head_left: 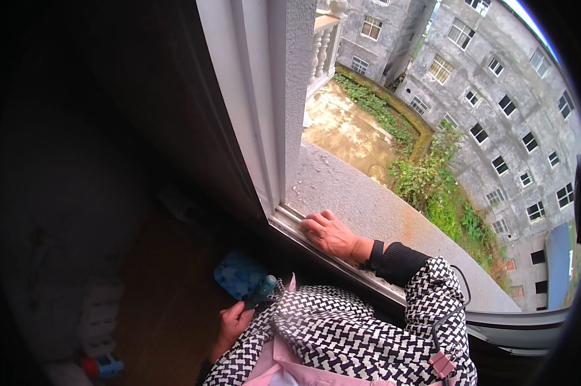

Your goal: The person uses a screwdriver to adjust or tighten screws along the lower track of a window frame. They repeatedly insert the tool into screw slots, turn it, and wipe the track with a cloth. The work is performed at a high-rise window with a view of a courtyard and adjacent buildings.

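Observation:
My right hand (pixel 332 237) reaches across to the windowsill, its fingers curled down onto the metal window track (pixel 290 217) near the corner of the frame. Whatever lies under those fingertips is hidden. A black band circles this wrist, over a dark cuff and a black-and-white patterned sleeve (pixel 432 289). Lower down, on the shaded indoor side, my left hand (pixel 231 327) is closed around a dark green, cylinder-shaped object (pixel 261 291) with a rounded, paler end. It points up and to the right, and its exact kind does not show.
The white window frame (pixel 255 96) rises at the left of the opening. Outside is a rough concrete ledge (pixel 368 199), then a drop to a yard with plants and a grey building (pixel 483 109). Indoors, a blue patterned object (pixel 238 273) and a red-and-blue item (pixel 104 366) sit low down.

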A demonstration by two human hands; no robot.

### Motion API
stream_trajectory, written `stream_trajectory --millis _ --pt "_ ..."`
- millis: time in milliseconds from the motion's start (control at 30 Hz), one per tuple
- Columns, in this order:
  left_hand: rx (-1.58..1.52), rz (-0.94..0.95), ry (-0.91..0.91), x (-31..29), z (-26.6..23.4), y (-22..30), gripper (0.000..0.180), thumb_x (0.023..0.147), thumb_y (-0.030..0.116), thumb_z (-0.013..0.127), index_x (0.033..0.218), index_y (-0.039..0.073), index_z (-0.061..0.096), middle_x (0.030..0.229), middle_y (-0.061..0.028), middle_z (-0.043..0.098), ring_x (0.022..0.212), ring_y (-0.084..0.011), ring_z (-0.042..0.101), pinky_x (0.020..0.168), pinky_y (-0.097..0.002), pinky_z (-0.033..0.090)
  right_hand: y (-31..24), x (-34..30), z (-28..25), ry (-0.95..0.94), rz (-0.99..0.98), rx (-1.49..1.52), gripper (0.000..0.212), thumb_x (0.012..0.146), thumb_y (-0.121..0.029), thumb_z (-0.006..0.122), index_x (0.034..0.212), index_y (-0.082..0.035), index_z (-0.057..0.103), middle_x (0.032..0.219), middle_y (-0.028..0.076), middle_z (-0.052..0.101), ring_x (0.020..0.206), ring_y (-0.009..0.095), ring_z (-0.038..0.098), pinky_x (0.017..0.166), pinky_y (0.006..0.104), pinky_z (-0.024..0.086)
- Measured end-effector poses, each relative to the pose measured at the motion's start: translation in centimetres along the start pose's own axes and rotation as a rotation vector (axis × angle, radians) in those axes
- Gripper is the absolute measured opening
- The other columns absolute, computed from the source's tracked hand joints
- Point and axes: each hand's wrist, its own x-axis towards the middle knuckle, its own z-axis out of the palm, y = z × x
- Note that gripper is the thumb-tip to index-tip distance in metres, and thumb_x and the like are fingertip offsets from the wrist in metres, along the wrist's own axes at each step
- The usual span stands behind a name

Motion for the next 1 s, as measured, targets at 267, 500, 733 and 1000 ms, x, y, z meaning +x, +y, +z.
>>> stream_trajectory --millis 267,500,733,1000 --pt "-0.013 -0.02 -0.043 -0.1 -0.1 -1.6 0.014 0.094 0.013 0.071 0.104 0.004 0.074 0.075 -0.0144 0.07 0.063 -0.0177 0.069 0.058 -0.032 0.052 6.1 1.9 -7.6 0.203 0.438 -0.515 0.026 0.084 -0.007 0.069 0.11 -0.009 0.072 0.134 0.015 0.058 0.122 0.037 0.054 0.094 0.0465 0.047" --pt "-0.016 -0.047 -0.072 0.4 -0.3 -1.3 0.018 0.099 0.016 0.071 0.109 0.001 0.075 0.082 -0.0075 0.075 0.07 -0.0077 0.066 0.063 -0.026 0.052 2.1 0.2 -2.5 -0.108 0.006 0.026 0.029 0.093 -0.025 0.066 0.12 -0.025 0.076 0.142 0.013 0.054 0.126 0.035 0.051 0.098 0.0462 0.048" --pt "-0.003 -0.012 -0.06 0.7 -0.2 -0.5 0.014 0.096 0.014 0.071 0.104 0.003 0.073 0.075 -0.0129 0.069 0.062 -0.0168 0.067 0.057 -0.032 0.05 -1.4 0.1 -2.8 -0.305 0.173 -0.347 0.037 0.096 -0.023 0.056 0.13 -0.016 0.069 0.145 0.014 0.051 0.124 0.029 0.049 0.091 0.0436 0.043" --pt "0.007 0.028 -0.013 0.4 0.0 -1.0 0.011 0.094 0.013 0.072 0.102 0.005 0.073 0.07 -0.0143 0.065 0.056 -0.0231 0.066 0.053 -0.0344 0.049 0.5 -0.5 -0.6 -0.064 0.079 0.027 0.017 0.089 -0.019 0.061 0.094 -0.006 0.07 0.12 0.007 0.061 0.116 0.025 0.054 0.091 0.0409 0.041"
